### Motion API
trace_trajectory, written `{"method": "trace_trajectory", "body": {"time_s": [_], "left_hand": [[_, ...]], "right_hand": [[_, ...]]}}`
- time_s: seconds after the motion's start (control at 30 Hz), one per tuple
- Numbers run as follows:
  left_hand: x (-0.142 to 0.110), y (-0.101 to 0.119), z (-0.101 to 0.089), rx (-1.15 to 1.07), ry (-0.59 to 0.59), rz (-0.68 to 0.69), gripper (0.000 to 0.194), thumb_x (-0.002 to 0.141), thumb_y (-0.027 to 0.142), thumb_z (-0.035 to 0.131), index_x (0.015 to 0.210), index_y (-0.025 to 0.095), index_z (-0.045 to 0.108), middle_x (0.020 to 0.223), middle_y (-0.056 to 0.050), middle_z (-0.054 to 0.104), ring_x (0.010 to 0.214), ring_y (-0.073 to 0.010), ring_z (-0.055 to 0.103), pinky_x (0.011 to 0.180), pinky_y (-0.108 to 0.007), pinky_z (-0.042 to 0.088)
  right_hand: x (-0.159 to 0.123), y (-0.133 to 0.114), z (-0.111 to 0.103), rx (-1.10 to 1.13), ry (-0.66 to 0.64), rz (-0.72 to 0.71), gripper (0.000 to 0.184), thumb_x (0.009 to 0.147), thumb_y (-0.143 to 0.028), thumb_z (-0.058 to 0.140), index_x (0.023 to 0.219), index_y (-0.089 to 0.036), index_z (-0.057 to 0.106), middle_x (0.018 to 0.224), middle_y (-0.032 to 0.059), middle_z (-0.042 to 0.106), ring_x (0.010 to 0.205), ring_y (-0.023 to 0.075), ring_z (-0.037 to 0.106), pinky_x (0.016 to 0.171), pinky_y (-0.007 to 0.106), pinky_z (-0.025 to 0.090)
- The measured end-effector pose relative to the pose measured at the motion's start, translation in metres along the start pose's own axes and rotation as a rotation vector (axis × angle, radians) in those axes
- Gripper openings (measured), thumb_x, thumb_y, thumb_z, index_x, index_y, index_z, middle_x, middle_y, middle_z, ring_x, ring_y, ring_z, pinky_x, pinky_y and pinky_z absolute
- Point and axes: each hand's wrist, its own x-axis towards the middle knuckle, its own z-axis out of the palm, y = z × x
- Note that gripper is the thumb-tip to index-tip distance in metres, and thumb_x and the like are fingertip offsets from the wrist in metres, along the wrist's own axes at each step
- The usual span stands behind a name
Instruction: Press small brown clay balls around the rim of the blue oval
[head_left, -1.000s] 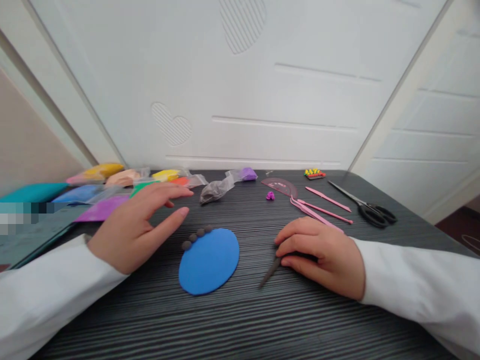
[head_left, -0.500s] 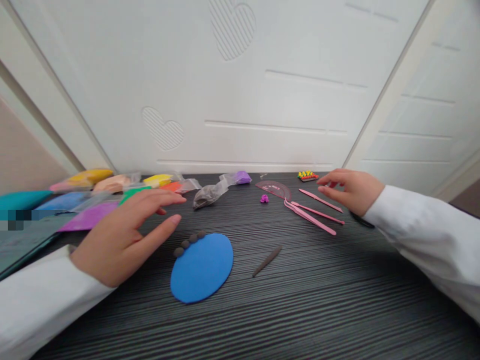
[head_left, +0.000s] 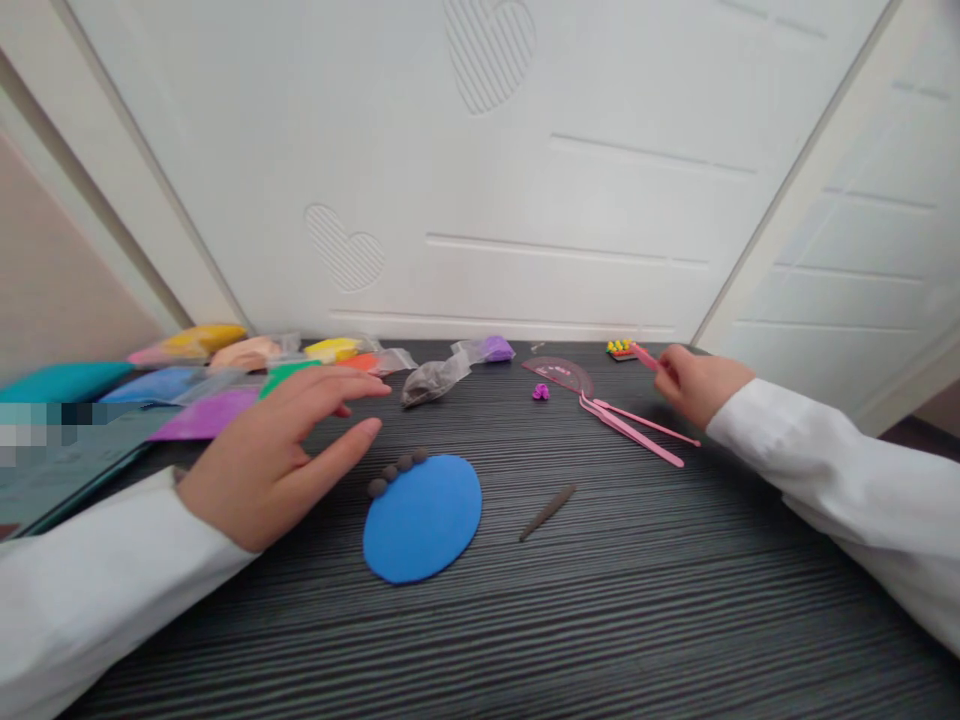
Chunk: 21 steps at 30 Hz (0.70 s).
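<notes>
A flat blue clay disc (head_left: 422, 517) lies on the dark striped table (head_left: 525, 620), with several small grey clay balls (head_left: 396, 470) along its upper left edge. My left hand (head_left: 281, 455) hovers open just left of the disc, fingers stretched out. A thin grey clay roll (head_left: 548, 512) lies to the right of the disc. At the far right, my right hand (head_left: 694, 384) is closed on a pink modelling tool (head_left: 645, 357), whose tip pokes out toward a small multicoloured clay piece (head_left: 624, 348).
Bags of coloured clay (head_left: 225, 370) line the back left, beside a teal board (head_left: 52, 470). A grey clay bag (head_left: 433, 380), a purple clay bag (head_left: 491, 349), a small magenta lump (head_left: 540, 392), a pink protractor (head_left: 562, 374) and pink tools (head_left: 637, 430) lie at the back. White doors stand behind.
My right hand left the grey clay roll near the disc, reached to the back right and closed on one pink tool, lifting it. The left hand stayed put.
</notes>
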Motion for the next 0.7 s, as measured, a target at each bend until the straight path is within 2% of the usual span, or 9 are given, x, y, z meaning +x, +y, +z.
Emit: {"method": "trace_trajectory", "body": {"time_s": [0.07,0.1,0.2,0.3,0.37,0.5,0.7], "left_hand": [[0.000,0.001,0.000,-0.001,-0.005,0.001,0.029,0.077,0.032,0.045,0.105,0.023,0.046,0.111,-0.003,0.050,0.102,-0.0187,0.045,0.086,-0.033,0.037],[0.000,0.002,-0.001,-0.001,-0.008,0.001,0.029,0.077,0.031,0.045,0.105,0.023,0.046,0.111,-0.003,0.050,0.102,-0.0187,0.045,0.086,-0.032,0.037],[0.000,0.003,-0.001,0.008,-0.013,-0.006,0.028,0.078,0.030,0.044,0.105,0.022,0.046,0.109,-0.003,0.051,0.099,-0.0174,0.046,0.085,-0.031,0.037],[0.000,0.004,0.000,0.015,0.006,-0.005,0.028,0.078,0.031,0.044,0.104,0.022,0.047,0.107,-0.002,0.052,0.093,-0.0161,0.048,0.083,-0.030,0.037],[0.000,0.004,0.001,0.012,0.005,0.002,0.028,0.078,0.030,0.044,0.104,0.021,0.047,0.108,-0.002,0.051,0.095,-0.0161,0.047,0.083,-0.029,0.037],[0.000,0.005,0.001,0.007,0.013,0.012,0.029,0.078,0.030,0.044,0.104,0.020,0.048,0.109,-0.003,0.051,0.089,-0.0155,0.049,0.080,-0.029,0.038],[0.000,0.005,0.001,0.010,0.015,0.006,0.030,0.077,0.030,0.044,0.105,0.019,0.048,0.111,-0.002,0.050,0.087,-0.0150,0.049,0.079,-0.029,0.038]], "right_hand": [[-0.020,-0.017,-0.018,0.058,0.073,0.009,0.036,0.083,-0.038,0.030,0.100,-0.014,0.050,0.063,0.0072,0.060,0.052,0.0197,0.054,0.046,0.027,0.029],[-0.035,-0.028,-0.028,0.154,0.093,-0.041,0.033,0.083,-0.039,0.030,0.099,-0.017,0.050,0.058,0.0035,0.059,0.049,0.0172,0.053,0.046,0.026,0.030],[-0.084,-0.065,-0.053,0.431,-0.032,-0.311,0.030,0.084,-0.031,0.032,0.112,-0.023,0.039,0.051,-0.0045,0.054,0.044,0.0123,0.050,0.045,0.023,0.031],[-0.119,-0.088,-0.059,0.478,-0.062,-0.402,0.027,0.083,-0.028,0.032,0.109,-0.027,0.040,0.049,-0.0049,0.054,0.043,0.0131,0.051,0.043,0.023,0.030],[-0.128,-0.092,-0.054,0.476,-0.041,-0.401,0.026,0.083,-0.028,0.030,0.105,-0.028,0.043,0.050,-0.0040,0.055,0.043,0.0142,0.052,0.042,0.024,0.030],[-0.126,-0.090,-0.045,0.457,-0.035,-0.381,0.026,0.082,-0.027,0.030,0.105,-0.030,0.043,0.051,-0.0050,0.056,0.044,0.0152,0.053,0.041,0.025,0.032],[-0.122,-0.090,-0.046,0.440,-0.041,-0.377,0.027,0.082,-0.028,0.031,0.106,-0.030,0.043,0.053,-0.0050,0.058,0.044,0.0152,0.055,0.040,0.026,0.034]]}}
